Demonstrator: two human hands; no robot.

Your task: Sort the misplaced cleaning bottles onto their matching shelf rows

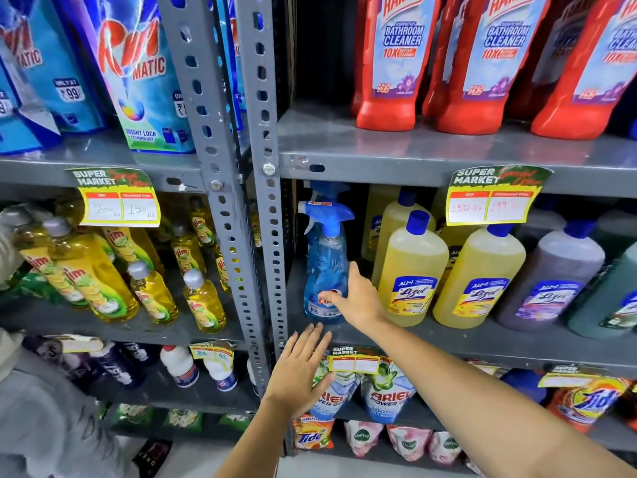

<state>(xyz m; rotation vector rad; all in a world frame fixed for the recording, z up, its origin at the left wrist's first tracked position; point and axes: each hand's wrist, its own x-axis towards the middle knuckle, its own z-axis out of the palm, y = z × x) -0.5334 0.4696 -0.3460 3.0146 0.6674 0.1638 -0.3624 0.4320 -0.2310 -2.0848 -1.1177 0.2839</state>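
- A blue Colin-type glass-cleaner spray bottle (325,267) stands upright at the far left of the middle right-hand shelf (482,339), just beside the grey slotted upright (269,201); its label is partly covered, so only "Co" reads.
- To its right stand yellow Lizol bottles (412,270) with blue caps, then a purple and a green Lizol.
- The shelf above carries red Harpic bottles (396,60) marked "BATHROOM CLEANER 10X".
- A "SUPER MARKET" price tag (493,198) reads "250 Rs" and "199".
- The left bay holds Rin Matic pouches (138,70) above and yellow Vim bottles (93,270) below; Ariel pouches (386,395) and Tide packs sit lower.
- The right hand (358,298) has loosely spread fingers; its thumb lies on the spray bottle's label, without a closed grip.
- The left hand (300,370) is flat and open, holding nothing, fingertips at the shelf edge below the bottle.
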